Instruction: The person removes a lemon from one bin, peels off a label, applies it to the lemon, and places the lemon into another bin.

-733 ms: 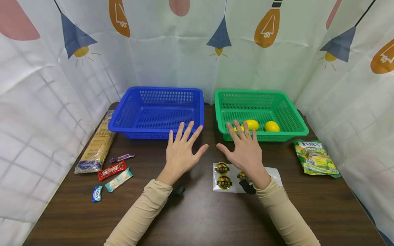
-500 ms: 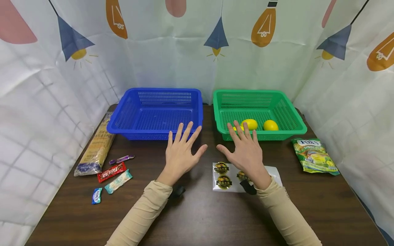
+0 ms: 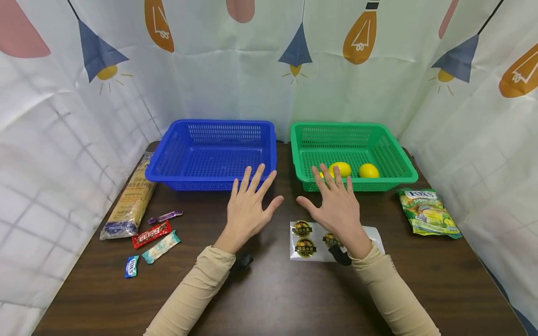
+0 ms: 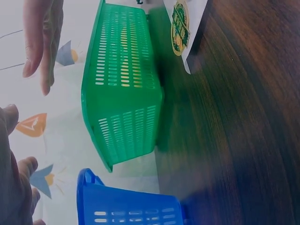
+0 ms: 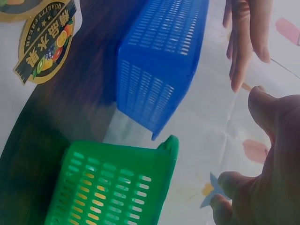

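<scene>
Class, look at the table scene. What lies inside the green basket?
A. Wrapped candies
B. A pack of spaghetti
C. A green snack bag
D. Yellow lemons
D: yellow lemons lie on the floor of the green basket; the spaghetti pack, the candies and the snack bag all lie on the table outside it.

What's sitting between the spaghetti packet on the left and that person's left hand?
In the head view, small wrapped sweets lie on the table between the spaghetti packet and the left hand.

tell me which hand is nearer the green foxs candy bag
Right. The right hand hovers over the sticker sheet, left of the candy bag; the left hand is farther left, before the blue basket.
</scene>
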A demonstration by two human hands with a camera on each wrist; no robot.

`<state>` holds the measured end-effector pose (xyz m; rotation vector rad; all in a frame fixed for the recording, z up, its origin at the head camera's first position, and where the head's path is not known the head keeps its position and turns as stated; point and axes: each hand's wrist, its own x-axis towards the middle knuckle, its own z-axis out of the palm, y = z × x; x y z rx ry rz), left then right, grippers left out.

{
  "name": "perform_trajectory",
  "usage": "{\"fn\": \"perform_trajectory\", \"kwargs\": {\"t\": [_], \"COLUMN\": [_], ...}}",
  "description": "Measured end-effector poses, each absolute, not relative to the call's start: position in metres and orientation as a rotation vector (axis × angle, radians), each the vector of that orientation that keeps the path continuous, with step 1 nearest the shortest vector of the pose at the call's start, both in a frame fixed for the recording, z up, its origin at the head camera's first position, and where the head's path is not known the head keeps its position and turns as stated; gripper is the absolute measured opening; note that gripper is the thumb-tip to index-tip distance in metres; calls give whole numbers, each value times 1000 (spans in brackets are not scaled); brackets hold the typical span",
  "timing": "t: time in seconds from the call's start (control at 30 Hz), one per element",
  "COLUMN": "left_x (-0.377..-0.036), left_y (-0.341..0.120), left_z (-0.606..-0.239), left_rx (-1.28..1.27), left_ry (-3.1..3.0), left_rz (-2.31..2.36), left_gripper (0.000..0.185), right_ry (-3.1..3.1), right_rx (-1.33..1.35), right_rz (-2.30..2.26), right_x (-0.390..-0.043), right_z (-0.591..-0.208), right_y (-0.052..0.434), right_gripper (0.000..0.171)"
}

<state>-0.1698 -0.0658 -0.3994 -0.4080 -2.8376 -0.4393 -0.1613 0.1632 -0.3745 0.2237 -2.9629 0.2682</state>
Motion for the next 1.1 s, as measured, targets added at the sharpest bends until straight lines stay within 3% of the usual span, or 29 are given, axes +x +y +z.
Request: {"fn": "perform_trajectory", "kwargs": {"t": [0.2,0.4,0.63,0.83,1.1], "left_x": [-170,-170,-194,-211,-227], "left_y": [-61,-46,-24,-9,4], "left_z": [-398,-391,-385,-386,-398], "left_rx": [-464,-529,-518,-401,-233], "left_ry": [-2843,-2769,-2756,-2834,-2589], "left_rz": [-540,-1199,-1705,-2032,-2424], "left_gripper": [71,68,67,75,62], "right_ry": [-2968,-2965,-2853,-3031,-3312], "right_rx": [215,138,133,122,226], "right_rz": [271,211,100,77,126], "right_x": [-162,-166,-188,-216,-280], "right_z": [-373,-359,-315,-270,-241], "right_y": [164,173,185,196,216], "right_gripper": [90,85,72,70,70]}}
